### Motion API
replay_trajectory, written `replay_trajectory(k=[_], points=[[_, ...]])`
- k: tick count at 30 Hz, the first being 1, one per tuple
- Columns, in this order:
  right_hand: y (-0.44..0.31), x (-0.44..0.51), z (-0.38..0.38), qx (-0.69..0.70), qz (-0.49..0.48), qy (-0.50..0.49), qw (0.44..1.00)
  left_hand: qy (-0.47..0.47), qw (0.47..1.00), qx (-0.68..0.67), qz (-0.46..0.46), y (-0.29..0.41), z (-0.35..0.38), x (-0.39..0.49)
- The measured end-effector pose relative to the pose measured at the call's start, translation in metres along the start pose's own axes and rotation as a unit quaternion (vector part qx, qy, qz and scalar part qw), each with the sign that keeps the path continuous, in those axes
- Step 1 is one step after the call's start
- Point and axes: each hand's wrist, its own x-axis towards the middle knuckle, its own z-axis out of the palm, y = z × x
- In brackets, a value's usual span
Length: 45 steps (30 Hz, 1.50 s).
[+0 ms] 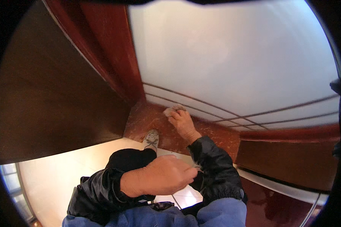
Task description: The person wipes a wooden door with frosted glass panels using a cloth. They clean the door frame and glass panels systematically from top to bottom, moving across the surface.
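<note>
With its fingers bent, my right hand presses a crumpled light brown cloth against the reddish-brown marbled sill. The cloth lies close to the lower edge of a frosted glass panel crossed by dark lines. My left hand is held in front of my body, its back toward the camera and its fingers curled. Whether anything is inside those fingers cannot be seen.
A dark brown panel stands at the left beside a red wooden frame. Another brown panel is at the right. My shoe rests at the sill's near edge, by the pale floor.
</note>
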Motion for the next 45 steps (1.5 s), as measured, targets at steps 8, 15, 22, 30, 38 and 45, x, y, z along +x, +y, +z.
replay_trajectory(k=[8, 15, 22, 30, 38, 45], points=[[-0.029, 0.080, -0.338, -0.186, -0.039, 0.330, 0.925, 0.036, 0.999, -0.017, 0.022, 0.001, 0.007, -0.005], [0.004, 0.112, -0.355, -0.363, -0.021, 0.429, 0.827, 0.040, 0.999, 0.001, 0.017, -0.005, 0.010, -0.005], [0.013, 0.020, -0.150, -0.176, -0.040, 0.237, 0.955, -0.013, 1.000, 0.000, -0.003, 0.000, 0.006, -0.011], [0.046, -0.033, 0.038, -0.156, -0.092, 0.085, 0.980, -0.096, 0.995, -0.022, -0.030, 0.004, -0.002, 0.000], [0.031, -0.048, 0.083, 0.015, 0.118, -0.044, 0.992, -0.047, 0.998, -0.019, -0.022, 0.004, -0.001, 0.003], [-0.007, -0.016, -0.100, 0.786, 0.388, 0.116, 0.467, 0.170, 0.984, 0.003, -0.053, -0.012, -0.014, 0.007]])
